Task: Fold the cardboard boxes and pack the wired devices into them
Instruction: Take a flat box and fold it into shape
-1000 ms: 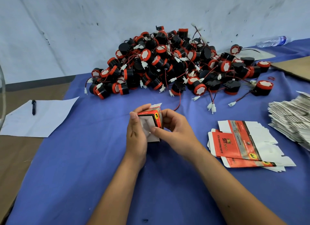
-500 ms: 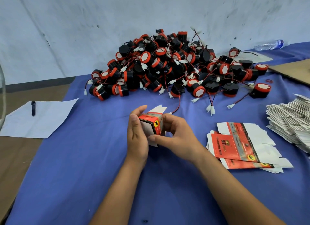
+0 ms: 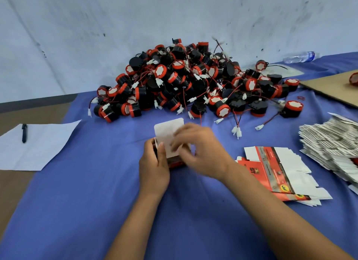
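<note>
Cardboard box (image 3: 170, 141), small and red with its white flap standing up, sits in both hands above the blue cloth-covered table (image 3: 96, 201), just in front of the pile of black-and-red wired devices (image 3: 193, 83). Left hand (image 3: 155, 166) grasps the box's left side with thumb curled over it, while the right hand (image 3: 201, 153), motion-blurred, has its fingers bent onto the white flap. Flat unfolded boxes (image 3: 271, 170) lie to the right, beside a stack of white leaflets (image 3: 329, 141); a paper sheet (image 3: 38, 145) with a pen (image 3: 24, 132) lies left.
</note>
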Action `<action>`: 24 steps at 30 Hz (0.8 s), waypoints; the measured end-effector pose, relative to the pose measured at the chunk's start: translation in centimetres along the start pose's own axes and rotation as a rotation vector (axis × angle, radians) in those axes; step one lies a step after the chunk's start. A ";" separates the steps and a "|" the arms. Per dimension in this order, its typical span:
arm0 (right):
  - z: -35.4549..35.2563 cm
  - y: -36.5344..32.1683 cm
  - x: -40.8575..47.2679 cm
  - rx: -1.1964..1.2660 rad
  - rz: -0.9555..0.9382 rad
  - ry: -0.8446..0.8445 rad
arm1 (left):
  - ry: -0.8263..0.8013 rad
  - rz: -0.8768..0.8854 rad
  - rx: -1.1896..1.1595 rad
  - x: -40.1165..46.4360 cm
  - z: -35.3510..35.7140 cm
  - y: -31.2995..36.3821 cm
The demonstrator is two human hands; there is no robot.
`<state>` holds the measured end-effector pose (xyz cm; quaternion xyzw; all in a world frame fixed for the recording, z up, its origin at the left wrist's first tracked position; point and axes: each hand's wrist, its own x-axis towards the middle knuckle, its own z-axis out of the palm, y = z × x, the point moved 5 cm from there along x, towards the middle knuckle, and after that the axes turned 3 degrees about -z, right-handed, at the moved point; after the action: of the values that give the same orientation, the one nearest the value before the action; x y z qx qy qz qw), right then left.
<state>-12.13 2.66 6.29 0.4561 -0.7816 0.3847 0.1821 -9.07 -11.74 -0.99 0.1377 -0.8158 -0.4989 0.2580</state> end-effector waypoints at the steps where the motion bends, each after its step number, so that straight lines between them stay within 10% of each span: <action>1: -1.1 1.2 0.5 0.070 0.074 0.205 | 0.029 -0.019 0.010 0.1 -0.2 -0.1; 3: -2.1 5.0 1.5 0.001 0.271 0.414 | 0.077 -0.048 0.024 0.4 -0.4 -0.4; 7: 0.3 13.7 3.5 -0.533 0.570 -0.186 | 0.077 -0.038 0.061 0.3 -0.3 -0.2; 11: 2.0 17.6 4.4 -0.409 0.602 -0.458 | 0.104 -0.054 0.069 0.3 -0.5 -0.2; 20: 0.9 12.5 1.1 0.140 0.786 0.164 | 0.240 -0.162 0.055 1.1 -2.6 -0.9; 24: 2.6 9.2 -2.2 0.646 0.973 0.063 | 0.286 -0.197 0.053 1.2 -3.7 -1.4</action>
<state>-18.68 4.55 -0.78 0.0652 -0.7383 0.6564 -0.1407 -8.03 -15.73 -0.54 0.2932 -0.7663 -0.4753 0.3177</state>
